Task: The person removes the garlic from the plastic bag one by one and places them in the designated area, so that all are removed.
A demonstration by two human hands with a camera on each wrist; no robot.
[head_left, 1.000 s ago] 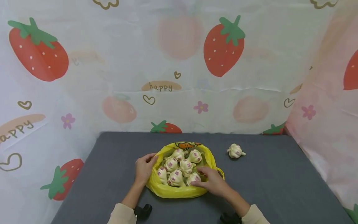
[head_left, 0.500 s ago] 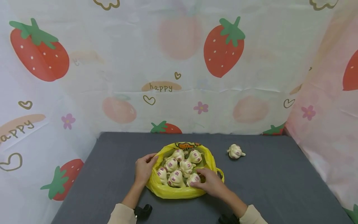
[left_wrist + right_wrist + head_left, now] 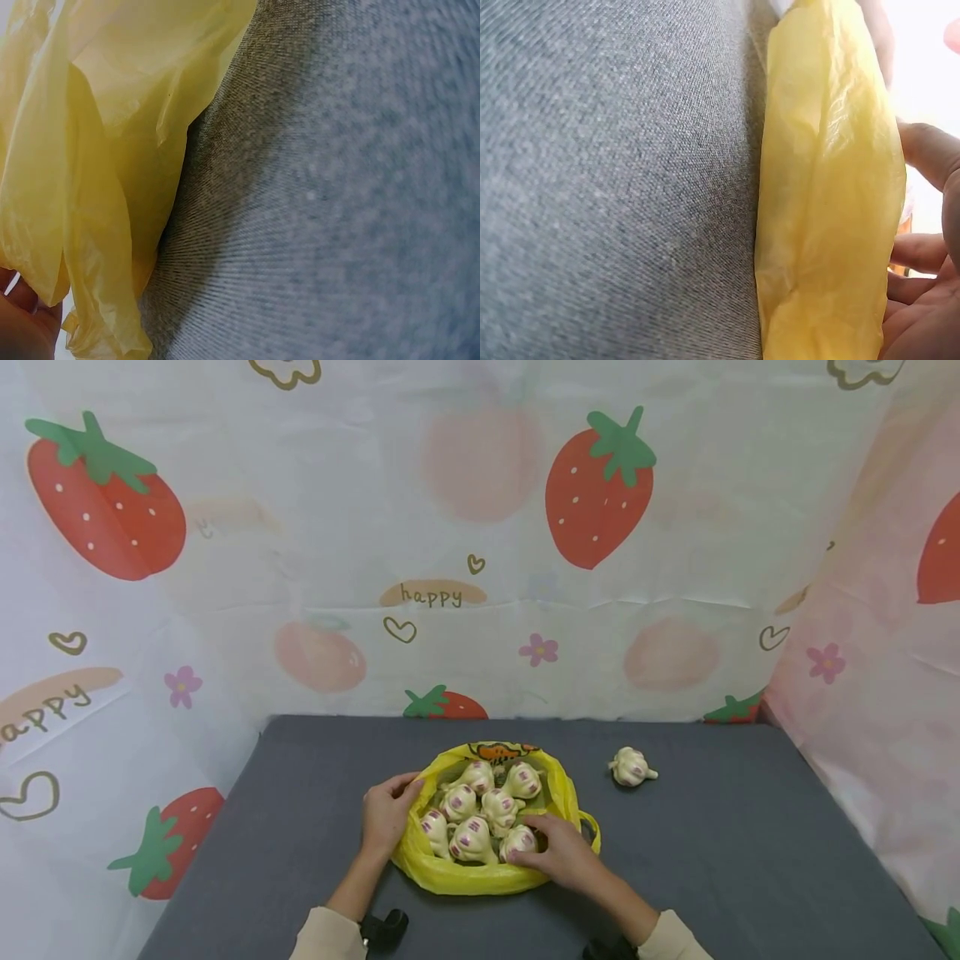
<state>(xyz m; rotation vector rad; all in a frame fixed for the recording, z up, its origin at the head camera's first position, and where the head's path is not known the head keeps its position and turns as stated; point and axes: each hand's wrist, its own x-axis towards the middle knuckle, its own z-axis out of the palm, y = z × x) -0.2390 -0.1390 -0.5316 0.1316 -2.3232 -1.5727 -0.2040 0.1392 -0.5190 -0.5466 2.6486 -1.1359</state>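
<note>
Right hand (image 3: pixel 566 856) nudged slightly toward 9 o'clock, grip curled round the garlic bulb (image 3: pixel 519 841) at 5 in the yellow plastic bag (image 3: pixel 480 881); left hand (image 3: pixel 384 817) pinches it at 10. Probably grasping stage; next needs a clean lift.

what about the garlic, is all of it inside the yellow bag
No, one garlic bulb lies on the dark table, outside the yellow bag.

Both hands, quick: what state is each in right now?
Left hand: closed, pinching the left edge of the yellow bag.
Right hand: closed around a garlic bulb in the bag.
</note>
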